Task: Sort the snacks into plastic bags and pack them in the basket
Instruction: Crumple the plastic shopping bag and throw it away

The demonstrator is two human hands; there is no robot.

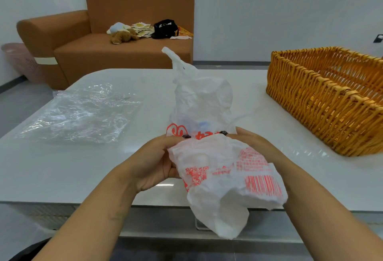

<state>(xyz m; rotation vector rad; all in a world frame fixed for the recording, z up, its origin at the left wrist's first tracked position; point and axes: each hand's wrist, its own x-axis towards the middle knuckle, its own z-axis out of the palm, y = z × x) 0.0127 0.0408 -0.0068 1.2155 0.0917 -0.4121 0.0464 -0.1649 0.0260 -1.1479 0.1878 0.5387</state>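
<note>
Bag [217, 169] held in both hands over the table's [103, 167] near edge.
Left hand [153, 163] and right hand [255, 147] pinch its sides; its long axis runs away from the person, handles farthest; the basket [323, 99] sits at the right edge, nearer the right hand.

Two bare forearms, no sleeves seen. Dark glittery polish worn on nails of left hand [154, 163] and right hand [251, 143].

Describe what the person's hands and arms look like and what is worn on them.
Both forearms are bare to the frame's bottom edge, with no sleeves, watch or rings visible. The left hand and the right hand each show a fingernail with dark polish.
</note>
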